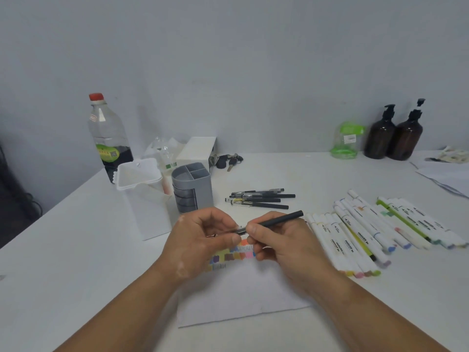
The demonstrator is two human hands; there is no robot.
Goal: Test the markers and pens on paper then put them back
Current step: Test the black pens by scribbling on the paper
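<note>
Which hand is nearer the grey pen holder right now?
Left. The left hand is just in front of the grey pen holder, almost below it in view. The right hand, gripping the black pen, sits further right.

Soft, even, dimmish light (faint shadows only), a slightly blurred picture, and wide-angle bending at the edges.

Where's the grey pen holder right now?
In the head view, the grey pen holder stands upright left of centre, just beyond the left hand, between the white box and the loose black pens.
</note>
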